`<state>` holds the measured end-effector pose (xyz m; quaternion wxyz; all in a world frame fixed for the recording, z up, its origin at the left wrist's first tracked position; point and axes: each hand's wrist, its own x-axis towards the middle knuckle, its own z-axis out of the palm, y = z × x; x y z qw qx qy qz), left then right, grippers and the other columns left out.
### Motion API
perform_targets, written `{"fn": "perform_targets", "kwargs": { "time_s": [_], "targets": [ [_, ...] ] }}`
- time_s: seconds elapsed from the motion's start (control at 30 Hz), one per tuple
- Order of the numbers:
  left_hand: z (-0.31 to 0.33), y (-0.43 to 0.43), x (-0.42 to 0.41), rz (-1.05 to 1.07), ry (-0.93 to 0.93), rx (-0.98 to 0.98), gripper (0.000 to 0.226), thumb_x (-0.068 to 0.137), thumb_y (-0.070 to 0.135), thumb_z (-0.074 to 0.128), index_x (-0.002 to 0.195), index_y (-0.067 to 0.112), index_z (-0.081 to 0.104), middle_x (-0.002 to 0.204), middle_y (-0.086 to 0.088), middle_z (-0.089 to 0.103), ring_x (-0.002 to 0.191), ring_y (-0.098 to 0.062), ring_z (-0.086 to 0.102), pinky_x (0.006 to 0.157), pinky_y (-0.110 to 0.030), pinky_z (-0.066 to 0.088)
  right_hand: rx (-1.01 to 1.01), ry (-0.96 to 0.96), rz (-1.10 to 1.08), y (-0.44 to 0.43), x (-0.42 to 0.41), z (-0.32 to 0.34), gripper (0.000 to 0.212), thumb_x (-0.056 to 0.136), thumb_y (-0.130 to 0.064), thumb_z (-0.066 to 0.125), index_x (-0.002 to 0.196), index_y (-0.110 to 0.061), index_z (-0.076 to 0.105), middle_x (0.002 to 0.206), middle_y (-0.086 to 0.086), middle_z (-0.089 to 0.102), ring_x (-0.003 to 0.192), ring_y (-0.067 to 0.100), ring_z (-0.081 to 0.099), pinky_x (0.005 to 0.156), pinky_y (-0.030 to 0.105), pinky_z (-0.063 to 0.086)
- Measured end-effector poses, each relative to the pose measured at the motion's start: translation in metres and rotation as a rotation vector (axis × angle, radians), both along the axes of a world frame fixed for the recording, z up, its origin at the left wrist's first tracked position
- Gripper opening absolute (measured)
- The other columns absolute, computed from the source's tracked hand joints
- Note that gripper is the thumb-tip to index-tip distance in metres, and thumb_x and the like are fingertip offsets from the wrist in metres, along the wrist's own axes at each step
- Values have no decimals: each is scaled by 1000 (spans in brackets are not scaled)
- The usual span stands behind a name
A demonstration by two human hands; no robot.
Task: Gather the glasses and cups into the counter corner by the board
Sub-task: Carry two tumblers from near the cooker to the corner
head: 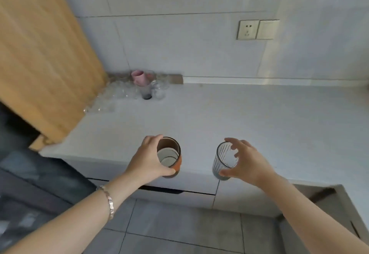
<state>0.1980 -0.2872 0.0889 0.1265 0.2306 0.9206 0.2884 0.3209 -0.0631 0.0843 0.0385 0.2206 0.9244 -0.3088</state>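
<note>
Both hands were at the desk's (259, 118) near edge: the left hand (147, 159) wrapped around an orange-banded cup (169, 157), the right hand (245, 163) loosely curled about a ribbed clear glass (224, 159), fingers spread, grip not yet firm. Other glasses and a pink cup (137, 77) crowded the far corner by the wooden board (40, 54). Carrying with so slack a hold, the glass might slip, or knock that cluster.

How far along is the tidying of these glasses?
Mostly done: a cluster of clear glasses and a pink cup already sits by the wooden board. The left hand grips an orange-banded glass; the right hand closes around a ribbed glass. Both must still reach the corner.
</note>
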Motion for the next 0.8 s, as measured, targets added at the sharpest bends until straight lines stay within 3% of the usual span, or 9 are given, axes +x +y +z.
{"fn": "perform_targets", "kwargs": {
  "time_s": [0.3,0.53,0.8],
  "targets": [
    [-15,-59,-145,198,-42,-70,100,59,30,84,142,21,28,142,2,32,126,-16,44,101,-27,38,4,-34,214,-36,-184,-22,89,64,-35,79,139,-36,32,128,-9,46,107,13,55,86,28,49],
    [-30,-68,-260,185,-113,-83,101,67,27,78,147,20,17,142,0,24,133,-21,32,108,-28,35,13,-93,311,-45,-310,-43,91,63,-36,77,141,-36,29,130,-10,44,109,13,58,87,27,51],
    [-59,-70,-388,178,-119,-106,94,64,29,78,143,17,27,139,-2,31,128,-23,41,103,-31,42,9,-147,261,-69,-406,-61,91,63,-39,77,140,-37,29,132,-10,44,110,12,57,87,26,50]
  ]
}}
